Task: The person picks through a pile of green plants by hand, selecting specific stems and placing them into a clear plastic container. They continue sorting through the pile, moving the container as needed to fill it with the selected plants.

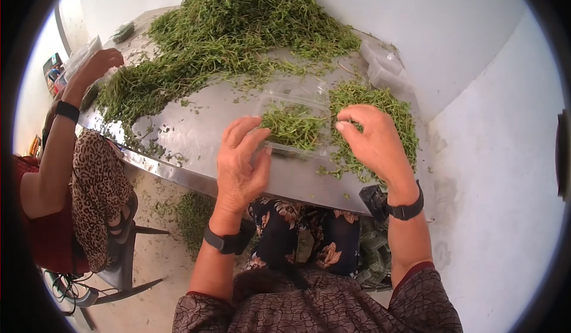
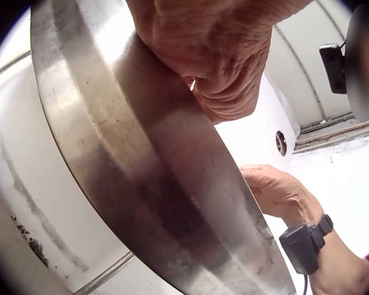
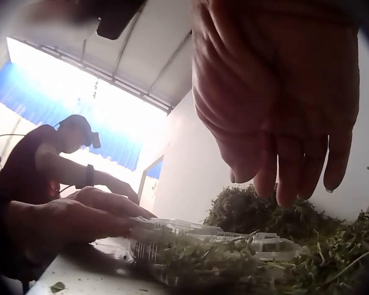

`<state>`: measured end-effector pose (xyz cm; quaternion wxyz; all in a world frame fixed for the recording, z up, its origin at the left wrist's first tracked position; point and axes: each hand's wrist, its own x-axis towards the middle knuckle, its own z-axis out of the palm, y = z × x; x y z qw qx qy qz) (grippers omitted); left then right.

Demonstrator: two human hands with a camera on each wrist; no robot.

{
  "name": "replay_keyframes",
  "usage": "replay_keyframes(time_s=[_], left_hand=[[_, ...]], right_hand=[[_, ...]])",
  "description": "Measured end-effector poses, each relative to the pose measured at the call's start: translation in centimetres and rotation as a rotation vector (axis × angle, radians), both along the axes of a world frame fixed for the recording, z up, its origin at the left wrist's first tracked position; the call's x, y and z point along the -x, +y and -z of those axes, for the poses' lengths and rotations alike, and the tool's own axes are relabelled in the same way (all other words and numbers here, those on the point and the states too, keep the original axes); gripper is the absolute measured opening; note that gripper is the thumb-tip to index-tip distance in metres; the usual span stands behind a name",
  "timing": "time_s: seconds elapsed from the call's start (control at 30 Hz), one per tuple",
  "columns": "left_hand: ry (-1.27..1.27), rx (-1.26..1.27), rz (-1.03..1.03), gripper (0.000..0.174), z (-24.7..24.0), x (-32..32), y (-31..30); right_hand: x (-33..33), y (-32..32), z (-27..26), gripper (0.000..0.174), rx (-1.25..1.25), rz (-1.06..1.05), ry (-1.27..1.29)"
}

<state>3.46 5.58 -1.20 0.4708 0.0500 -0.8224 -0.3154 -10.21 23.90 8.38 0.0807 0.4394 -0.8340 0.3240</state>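
A clear plastic container [image 1: 306, 152] lies on the metal table with its lid raised at the back and cut green stems [image 1: 291, 126] inside. My left hand [image 1: 241, 160] is at its left end, fingers extended and touching the edge, thumb by the near corner. In the right wrist view the left hand [image 3: 80, 215] lies flat-fingered against the container [image 3: 184, 230]. My right hand [image 1: 375, 142] hovers over a smaller spread of greens [image 1: 401, 110] right of the container, its fingers loosely bent and holding nothing. Those fingers hang down in the right wrist view.
A large heap of greens [image 1: 250, 17] covers the back of the table [image 1: 190, 124]. Stacked clear containers [image 1: 383, 68] stand at the back right, near the wall. Another person's arm [image 1: 59, 124] reaches in at the left. A black bag [image 1: 373, 201] hangs by the near edge.
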Motion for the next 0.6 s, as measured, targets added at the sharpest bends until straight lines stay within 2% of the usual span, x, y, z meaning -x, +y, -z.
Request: replay_keyframes(time_s=[0.27, 0.33, 0.6], left_hand=[[0.014, 0.012, 0.024, 0.035, -0.1, -0.1, -0.1], [0.017, 0.011, 0.054, 0.036, -0.1, -0.2, -0.3], [-0.025, 0.118, 0.021, 0.033, -0.7, -0.7, 0.0]], right_hand=[[-2.8, 2.6, 4.3, 0.021, 0.195, 0.015, -0.068], [-3.6, 2.7, 5.3, 0.023, 0.282, 0.011, -0.153], [-4.7, 3.2, 8.3, 0.036, 0.395, -0.06, -0.191]])
